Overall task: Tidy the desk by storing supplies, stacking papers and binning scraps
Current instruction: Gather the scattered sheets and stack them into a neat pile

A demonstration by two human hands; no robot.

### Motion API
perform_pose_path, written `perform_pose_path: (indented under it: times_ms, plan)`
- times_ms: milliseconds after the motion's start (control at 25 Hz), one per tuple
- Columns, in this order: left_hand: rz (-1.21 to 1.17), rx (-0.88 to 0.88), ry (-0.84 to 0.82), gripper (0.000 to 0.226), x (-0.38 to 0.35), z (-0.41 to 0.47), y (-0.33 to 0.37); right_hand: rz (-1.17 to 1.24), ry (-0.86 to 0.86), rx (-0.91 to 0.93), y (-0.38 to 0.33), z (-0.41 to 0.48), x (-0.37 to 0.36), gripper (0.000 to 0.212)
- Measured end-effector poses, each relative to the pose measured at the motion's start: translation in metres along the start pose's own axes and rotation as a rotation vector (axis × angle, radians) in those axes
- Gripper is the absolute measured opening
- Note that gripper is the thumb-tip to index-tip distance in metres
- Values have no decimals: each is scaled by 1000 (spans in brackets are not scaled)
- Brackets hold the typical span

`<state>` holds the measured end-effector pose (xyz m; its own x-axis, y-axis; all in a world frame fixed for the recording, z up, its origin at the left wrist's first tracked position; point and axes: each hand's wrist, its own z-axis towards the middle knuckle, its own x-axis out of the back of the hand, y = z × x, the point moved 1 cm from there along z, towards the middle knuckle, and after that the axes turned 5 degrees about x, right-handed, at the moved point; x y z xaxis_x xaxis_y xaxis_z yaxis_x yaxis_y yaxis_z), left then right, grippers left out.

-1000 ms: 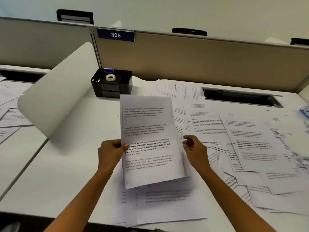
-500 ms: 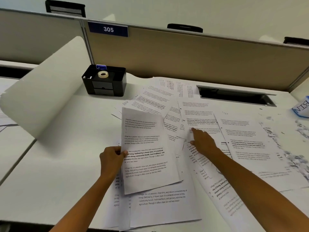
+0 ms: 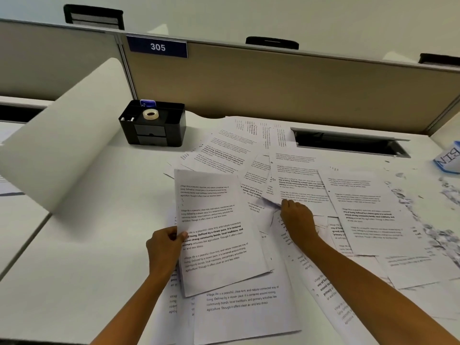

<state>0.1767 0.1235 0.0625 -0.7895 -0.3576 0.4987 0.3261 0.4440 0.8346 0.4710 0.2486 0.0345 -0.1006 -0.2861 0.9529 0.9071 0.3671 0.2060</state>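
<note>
right hand differs from 0.5 s ago: then its fingers lay stretched over the spread papers, now they are curled and pinch the lower-left corner of a printed sheet, centre-right of the frame. that corner is raised and creased above the pile. left hand is in much the same spot, lower centre-left, with the thumb on top of the left edge of the held stack, gripping it. 1.0 s ago both hands held this stack more upright; now only the left has it, tilted and lower over other sheets.

loose papers overlap across the centre and right of the desk. paper scraps lie along the right edge, blurred. black organiser stands upper left of centre, tape roll on top, and a blue item behind the roll, kind not readable.

hard to make out:
- right fingertips are hidden behind the back of the hand.
- sheet count in the held stack cannot be told.
- container marked "bin" is cut off at the right edge.
- print on the far sheets is too small to read.
- both forearms are cut off by the bottom of the frame.
</note>
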Motion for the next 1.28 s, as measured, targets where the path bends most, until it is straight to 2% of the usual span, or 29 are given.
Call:
perform_pose_path:
  times_ms: [160,240,360,440,520,600,640,760,840,920,1000,1080,1160,1280]
  plan:
    - [-9,5,9,25,-1,0,0,-21,91,67,-16,7,14,27]
    - [-8,9,15,26,-2,0,-1,-18,221,117,-35,8,27,22]
    - [-18,30,-7,31,-2,1,-2,122,432,169,-73,5,54,22]
    - [-15,81,-49,41,-1,5,-4,222,489,262,-98,-3,68,18]
    - [-21,145,-100,40,-1,7,-4,280,487,375,-118,-16,72,17]
    - [-35,157,-158,9,-1,7,-2,328,454,484,-131,-31,64,17]
    - [-42,152,-189,4,-1,7,-2,368,420,534,-135,-38,59,15]
    - [-56,180,-206,16,-5,11,-7,567,264,596,-137,-51,50,17]
    - [-89,233,-171,19,-8,12,-7,737,184,467,-132,-51,51,24]
    - [-182,307,-137,29,-10,14,-3,849,173,173,-123,-44,47,21]
    - [-131,273,-150,36,-11,15,3,814,134,-196,-110,-33,36,30]
    - [-49,175,-183,27,-12,15,11,692,-45,-458,-97,-20,27,45]
    - [-27,117,-209,33,-13,16,14,705,-159,-581,-90,-13,26,44]
    - [-5,26,-137,37,-9,14,17,882,-90,-666,-80,-10,28,41]
